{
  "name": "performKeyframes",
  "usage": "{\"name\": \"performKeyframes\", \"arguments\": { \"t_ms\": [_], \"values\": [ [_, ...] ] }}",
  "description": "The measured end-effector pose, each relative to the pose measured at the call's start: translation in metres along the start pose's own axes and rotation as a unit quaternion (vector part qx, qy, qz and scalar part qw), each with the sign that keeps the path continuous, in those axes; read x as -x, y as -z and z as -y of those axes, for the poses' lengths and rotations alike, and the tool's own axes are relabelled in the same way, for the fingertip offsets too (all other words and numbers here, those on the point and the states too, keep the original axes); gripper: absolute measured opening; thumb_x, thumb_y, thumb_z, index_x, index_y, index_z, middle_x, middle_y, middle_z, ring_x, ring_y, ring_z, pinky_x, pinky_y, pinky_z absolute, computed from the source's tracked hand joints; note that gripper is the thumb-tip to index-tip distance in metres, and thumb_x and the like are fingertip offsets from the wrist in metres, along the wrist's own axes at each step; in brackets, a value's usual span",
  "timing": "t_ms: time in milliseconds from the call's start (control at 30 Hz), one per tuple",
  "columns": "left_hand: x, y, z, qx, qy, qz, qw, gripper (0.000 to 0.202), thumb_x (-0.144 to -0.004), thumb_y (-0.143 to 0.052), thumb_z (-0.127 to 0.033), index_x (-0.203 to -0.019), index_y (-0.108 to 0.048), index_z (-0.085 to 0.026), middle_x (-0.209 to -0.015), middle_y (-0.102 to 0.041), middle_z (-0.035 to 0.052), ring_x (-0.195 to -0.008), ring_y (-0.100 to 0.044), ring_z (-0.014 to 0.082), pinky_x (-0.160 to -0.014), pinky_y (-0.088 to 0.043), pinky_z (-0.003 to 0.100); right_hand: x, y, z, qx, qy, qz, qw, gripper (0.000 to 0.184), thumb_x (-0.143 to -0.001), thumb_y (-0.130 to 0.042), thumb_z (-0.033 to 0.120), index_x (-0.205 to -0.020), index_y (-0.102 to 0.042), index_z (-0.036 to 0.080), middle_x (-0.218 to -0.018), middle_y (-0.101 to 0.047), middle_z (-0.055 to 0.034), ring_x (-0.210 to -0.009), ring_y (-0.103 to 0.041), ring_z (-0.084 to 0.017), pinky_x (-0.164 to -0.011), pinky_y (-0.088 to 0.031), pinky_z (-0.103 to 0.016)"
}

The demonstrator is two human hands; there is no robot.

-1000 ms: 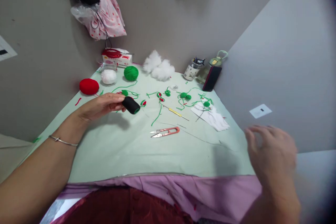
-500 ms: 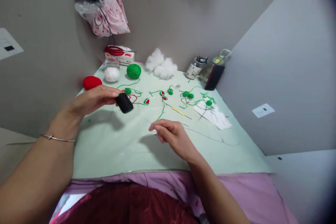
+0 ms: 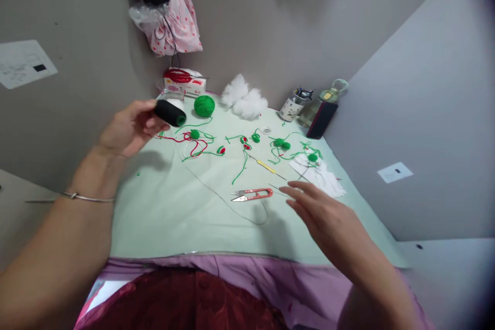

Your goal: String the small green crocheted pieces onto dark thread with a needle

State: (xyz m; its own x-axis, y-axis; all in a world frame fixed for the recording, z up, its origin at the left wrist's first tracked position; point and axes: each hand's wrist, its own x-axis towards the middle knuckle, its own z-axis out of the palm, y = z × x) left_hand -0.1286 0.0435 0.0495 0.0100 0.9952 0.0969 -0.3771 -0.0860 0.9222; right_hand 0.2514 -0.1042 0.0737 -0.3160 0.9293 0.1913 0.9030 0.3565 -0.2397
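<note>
My left hand [image 3: 133,126] is closed around a spool of black thread [image 3: 170,113], held up above the left side of the table with its green core end showing. My right hand [image 3: 320,211] hovers over the right part of the table, fingers stretched out; its thumb is hidden. Below and left of it lie orange-handled thread snips [image 3: 253,194], blades pointing left. A thin dark thread [image 3: 216,194] loops loosely across the cloth around them. By the right fingertips rests a thin needle-like rod [image 3: 276,188], and behind it a yellow-handled crochet hook [image 3: 266,166].
Small green and red crocheted pieces [image 3: 245,143] with loose yarn tails spread across the table's middle. Behind stand a green yarn ball [image 3: 204,106], white stuffing [image 3: 245,98], a pen cup [image 3: 293,105], a bottle [image 3: 328,95] and a leaning phone [image 3: 323,119]. White paper [image 3: 320,175] lies right.
My left hand has lifted the spool up and left. My right hand has moved right, its fingers straightening, and the snips now show on the table. The thread has shifted left.
</note>
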Motion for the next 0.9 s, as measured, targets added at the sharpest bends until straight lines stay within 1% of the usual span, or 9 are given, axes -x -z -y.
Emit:
{"name": "performKeyframes", "arguments": {
  "t_ms": [100, 200, 300, 467, 533, 600, 700, 767, 900],
  "values": [
    [0.01, -0.024, 0.012, -0.091, 0.005, 0.11, 0.99, 0.036, -0.092, -0.055, -0.024, -0.058, -0.047, -0.018, -0.055, -0.032, -0.0022, -0.057, -0.036, 0.0121, -0.069, -0.042, 0.03, -0.029, -0.001, 0.022, -0.087, 0.018, -0.102, 0.991, 0.034, -0.102, -0.051, 0.035, -0.133, -0.065, 0.03, -0.13, -0.068, -0.0098, -0.114, -0.064, -0.028, -0.093, -0.054, -0.046],
    [0.024, -0.048, 0.021, -0.148, 0.012, 0.173, 0.974, 0.039, -0.089, -0.063, -0.038, -0.057, -0.051, -0.02, -0.057, -0.034, -0.0016, -0.059, -0.042, 0.0146, -0.068, -0.043, 0.031, -0.058, -0.015, 0.047, -0.308, 0.02, -0.059, 0.949, 0.046, -0.099, -0.058, 0.039, -0.145, -0.053, 0.032, -0.135, -0.065, -0.0092, -0.108, -0.066, -0.023, -0.085, -0.058, -0.037],
    [0.034, -0.063, 0.024, -0.169, 0.022, 0.188, 0.967, 0.039, -0.088, -0.063, -0.044, -0.057, -0.057, -0.02, -0.056, -0.038, -0.0001, -0.061, -0.048, 0.017, -0.061, -0.04, 0.031, -0.075, -0.03, 0.059, -0.424, 0.004, -0.033, 0.905, 0.051, -0.096, -0.063, 0.039, -0.145, -0.051, 0.03, -0.135, -0.064, -0.0097, -0.103, -0.067, -0.021, -0.082, -0.059, -0.035],
    [0.04, -0.067, 0.03, -0.141, 0.053, 0.186, 0.971, 0.033, -0.084, -0.07, -0.039, -0.059, -0.063, -0.02, -0.061, -0.05, 0.0024, -0.065, -0.055, 0.0193, -0.059, -0.043, 0.031, -0.077, -0.035, 0.054, -0.425, 0.079, -0.014, 0.902, 0.064, -0.091, -0.071, 0.025, -0.149, -0.046, 0.034, -0.149, -0.053, -0.007, -0.116, -0.062, -0.02, -0.096, -0.056, -0.038],
    [0.039, -0.066, 0.033, -0.126, 0.068, 0.201, 0.969, 0.031, -0.084, -0.07, -0.038, -0.061, -0.063, -0.02, -0.061, -0.051, 0.0019, -0.067, -0.056, 0.0194, -0.062, -0.045, 0.031, -0.074, -0.035, 0.051, -0.422, 0.112, -0.008, 0.9, 0.063, -0.09, -0.07, 0.02, -0.147, -0.047, 0.035, -0.152, -0.05, -0.0066, -0.115, -0.062, -0.019, -0.093, -0.058, -0.036],
    [0.039, -0.067, 0.035, -0.105, 0.081, 0.217, 0.967, 0.031, -0.087, -0.068, -0.04, -0.065, -0.062, -0.019, -0.06, -0.047, 0.0002, -0.067, -0.055, 0.0186, -0.066, -0.047, 0.031, -0.071, -0.036, 0.051, -0.429, 0.109, -0.038, 0.896, 0.053, -0.091, -0.068, 0.017, -0.14, -0.053, 0.032, -0.144, -0.054, -0.0073, -0.105, -0.065, -0.016, -0.083, -0.061, -0.032],
    [0.039, -0.07, 0.036, -0.075, 0.096, 0.225, 0.967, 0.035, -0.091, -0.064, -0.043, -0.066, -0.058, -0.018, -0.057, -0.039, -0.0022, -0.067, -0.052, 0.0166, -0.071, -0.046, 0.03, -0.063, -0.04, 0.053, -0.395, 0.074, -0.152, 0.903, 0.029, -0.093, -0.065, 0.016, -0.119, -0.064, 0.026, -0.115, -0.063, -0.0055, -0.088, -0.065, -0.013, -0.074, -0.059, -0.029],
    [0.041, -0.073, 0.036, -0.07, 0.097, 0.224, 0.967, 0.04, -0.092, -0.062, -0.043, -0.062, -0.053, -0.019, -0.057, -0.037, -0.0023, -0.068, -0.052, 0.016, -0.072, -0.044, 0.028, -0.056, -0.044, 0.057, -0.353, 0.063, -0.211, 0.909, 0.017, -0.093, -0.065, 0.017, -0.108, -0.068, 0.024, -0.096, -0.062, -0.0033, -0.08, -0.061, -0.013, -0.07, -0.056, -0.028],
    [0.049, -0.079, 0.041, -0.069, 0.09, 0.217, 0.97, 0.044, -0.095, -0.059, -0.044, -0.061, -0.05, -0.019, -0.057, -0.037, -0.002, -0.068, -0.05, 0.0154, -0.073, -0.043, 0.027, -0.048, -0.056, 0.063, -0.346, 0.048, -0.215, 0.912, 0.02, -0.094, -0.064, 0.018, -0.111, -0.071, 0.023, -0.088, -0.061, -0.0028, -0.076, -0.059, -0.013, -0.061, -0.05, -0.025]
  ]
}}
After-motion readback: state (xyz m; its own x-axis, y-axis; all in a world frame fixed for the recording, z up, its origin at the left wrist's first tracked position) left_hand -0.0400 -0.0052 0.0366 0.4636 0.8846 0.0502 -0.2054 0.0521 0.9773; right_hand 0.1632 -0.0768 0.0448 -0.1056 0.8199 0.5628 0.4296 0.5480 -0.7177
